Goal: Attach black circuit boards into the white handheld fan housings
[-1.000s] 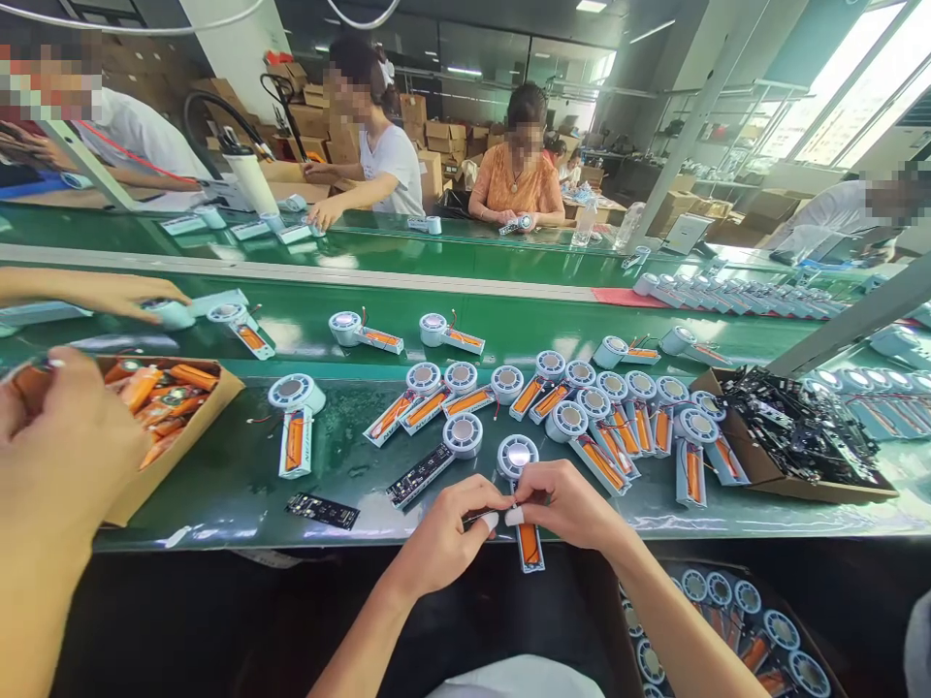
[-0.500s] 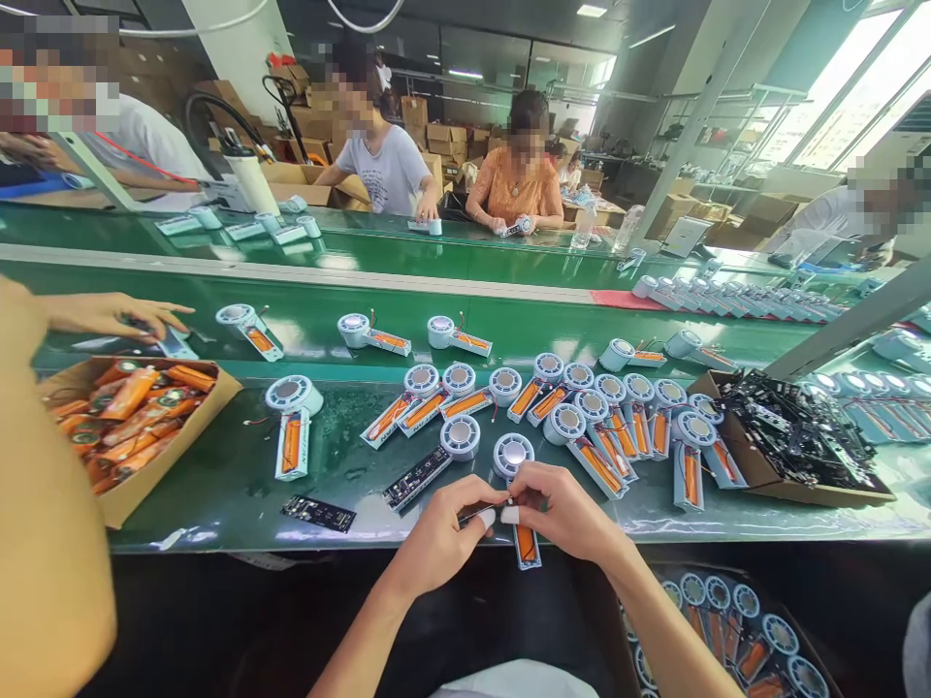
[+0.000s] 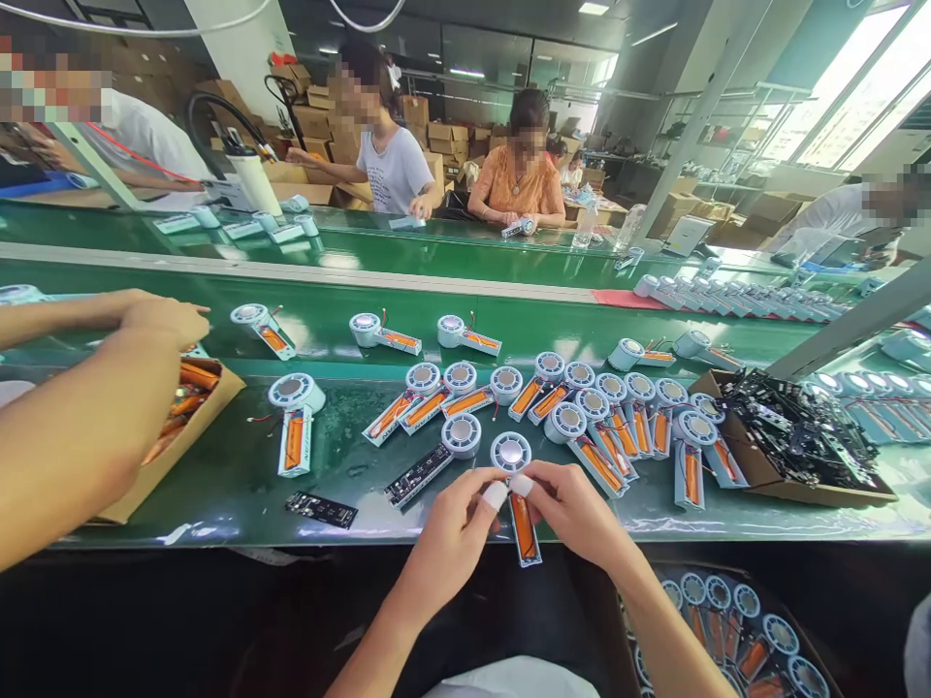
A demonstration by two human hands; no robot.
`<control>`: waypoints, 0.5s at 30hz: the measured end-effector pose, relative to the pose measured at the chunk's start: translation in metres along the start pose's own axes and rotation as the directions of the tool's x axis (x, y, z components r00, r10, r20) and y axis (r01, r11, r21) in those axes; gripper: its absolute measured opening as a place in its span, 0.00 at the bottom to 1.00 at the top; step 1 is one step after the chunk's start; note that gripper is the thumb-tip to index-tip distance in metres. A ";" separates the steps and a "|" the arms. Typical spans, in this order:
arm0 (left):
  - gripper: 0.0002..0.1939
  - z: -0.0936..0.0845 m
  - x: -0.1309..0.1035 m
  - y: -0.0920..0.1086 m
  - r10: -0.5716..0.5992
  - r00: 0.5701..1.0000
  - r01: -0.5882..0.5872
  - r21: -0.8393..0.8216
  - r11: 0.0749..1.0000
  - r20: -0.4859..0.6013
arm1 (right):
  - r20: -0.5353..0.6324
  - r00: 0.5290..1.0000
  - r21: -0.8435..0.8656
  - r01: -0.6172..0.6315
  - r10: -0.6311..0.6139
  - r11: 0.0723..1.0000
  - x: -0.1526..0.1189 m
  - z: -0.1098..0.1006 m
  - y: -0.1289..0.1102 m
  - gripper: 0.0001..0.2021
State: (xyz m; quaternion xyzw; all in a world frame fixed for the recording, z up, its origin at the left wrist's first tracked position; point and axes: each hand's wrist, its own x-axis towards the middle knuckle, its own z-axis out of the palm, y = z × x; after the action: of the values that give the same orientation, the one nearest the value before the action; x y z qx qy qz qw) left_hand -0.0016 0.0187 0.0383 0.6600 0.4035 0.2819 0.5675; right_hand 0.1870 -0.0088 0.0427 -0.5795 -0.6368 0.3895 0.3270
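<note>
A pale blue handheld fan [image 3: 510, 453] lies face up at the belt's front edge, its open handle holding an orange battery [image 3: 524, 531] and pointing toward me. Over the neck of this fan, my left hand [image 3: 452, 528] and my right hand [image 3: 574, 504] meet with thumbs and forefingers pinched. White covers sit on both thumbs. Whatever is between the fingertips is hidden or too small to name. Left of my hands lies a fan with a black circuit board [image 3: 418, 476] on its handle. A loose circuit board [image 3: 321, 509] rests farther left.
Several battery-fitted fans [image 3: 609, 417] crowd the belt ahead. A carton of orange batteries [image 3: 190, 427] stands left, under a co-worker's arm [image 3: 94, 427]. To the right sits a carton of black circuit boards [image 3: 800, 427]. A box of fans [image 3: 749, 640] is below the edge.
Both my hands have shifted slightly upward over the fan's neck, and the dark piece seen at my left fingers is hidden now. The co-worker's arm at left has swung across the battery carton.
</note>
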 end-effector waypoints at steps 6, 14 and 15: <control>0.37 0.006 0.001 -0.003 -0.184 0.983 0.174 -0.364 0.915 0.009 | 0.031 0.978 0.221 -0.210 0.208 0.953 -0.009 -0.005 -0.004 0.16; 0.26 0.029 0.011 -0.027 -0.267 0.963 0.269 -0.251 0.930 0.043 | 0.080 0.989 0.768 -0.139 0.123 0.626 -0.007 0.007 0.016 0.12; 0.25 0.029 0.010 -0.024 -0.264 0.961 0.275 -0.266 0.924 0.075 | 0.080 0.991 0.781 -0.131 0.111 0.611 -0.008 0.009 0.018 0.13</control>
State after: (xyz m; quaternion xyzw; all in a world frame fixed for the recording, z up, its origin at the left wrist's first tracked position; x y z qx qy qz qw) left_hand 0.0226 0.0130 0.0081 0.5185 0.4366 0.2417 0.6944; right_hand 0.1888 -0.0170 0.0234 -0.4160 -0.3662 0.6559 0.5124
